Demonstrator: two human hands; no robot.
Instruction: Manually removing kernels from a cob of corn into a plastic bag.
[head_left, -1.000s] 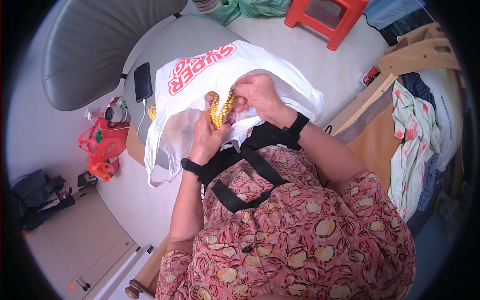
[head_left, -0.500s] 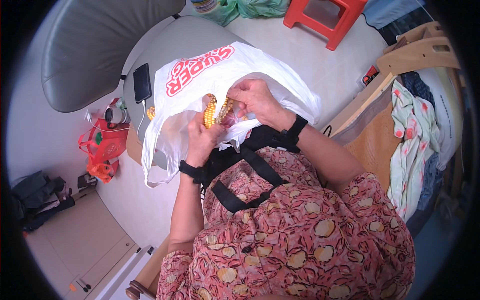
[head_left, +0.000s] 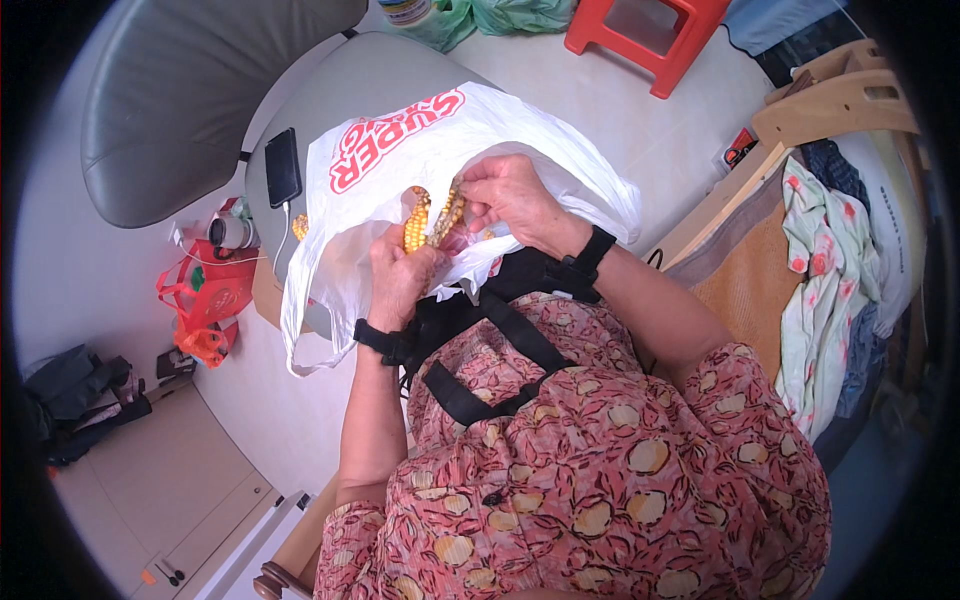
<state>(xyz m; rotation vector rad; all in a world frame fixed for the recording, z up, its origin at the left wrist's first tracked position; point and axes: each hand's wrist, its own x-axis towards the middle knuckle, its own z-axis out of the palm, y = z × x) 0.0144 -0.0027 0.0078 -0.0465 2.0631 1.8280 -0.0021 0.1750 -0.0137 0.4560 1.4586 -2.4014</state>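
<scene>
Head view: over the white plastic bag [head_left: 505, 125], left hand [head_left: 398, 278] clasps yellow, kernelled corn [head_left: 416, 232] low down. Right hand [head_left: 515, 197] pinches its tip!

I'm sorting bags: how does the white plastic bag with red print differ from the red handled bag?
The white plastic bag has red print on white; the red handled bag is mostly red. The white bag lies spread on the grey chair seat; the red bag sits further left. The left hand and right hand touch yellow corn at the white bag; neither touches the red bag. Both have loop handles.
</scene>
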